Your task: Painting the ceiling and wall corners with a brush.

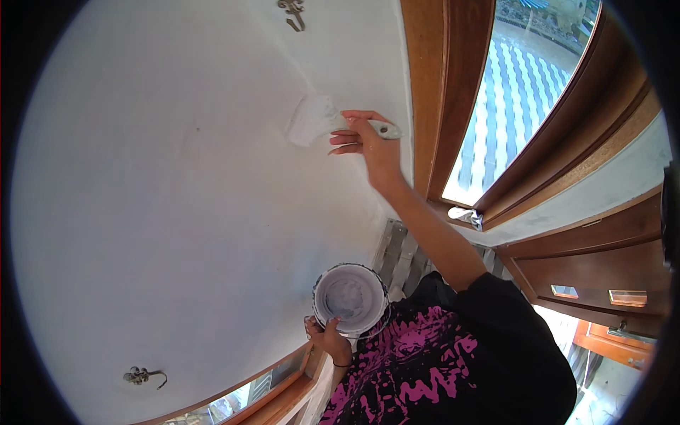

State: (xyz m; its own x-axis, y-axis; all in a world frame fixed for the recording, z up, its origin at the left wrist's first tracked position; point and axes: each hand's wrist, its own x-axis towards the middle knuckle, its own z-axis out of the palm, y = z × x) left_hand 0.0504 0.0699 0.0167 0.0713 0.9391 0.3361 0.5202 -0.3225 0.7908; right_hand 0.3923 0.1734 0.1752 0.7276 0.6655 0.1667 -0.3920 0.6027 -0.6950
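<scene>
The white wall (170, 212) is the largest thing here, spreading out left of and below the fingers of the right hand (372, 145), which is raised against it. Just right of those fingers runs the brown wooden window frame (432, 92), with the glass pane (517, 99) beyond it. Lower down, the left hand (329, 340) has its fingers clenched around the rim of a small white paint bucket (350, 297), the thumb hooked over the near edge, and pale paint shows in the bottom. The paintbrush (319, 120) is pinched by its handle in the right hand's fingers, its white-loaded bristles reaching left of the fingertips and lying flat against the wall. Two small metal hooks (294, 14) are fixed to the wall, one well above the right fingers, the other far down to the left. The likely risks: the brush works so near the frame that a drift to the right could smear white on the wood, and the bucket, held by one edge only, could tip and spill onto the dark patterned shirt (439, 354) beside it.
</scene>
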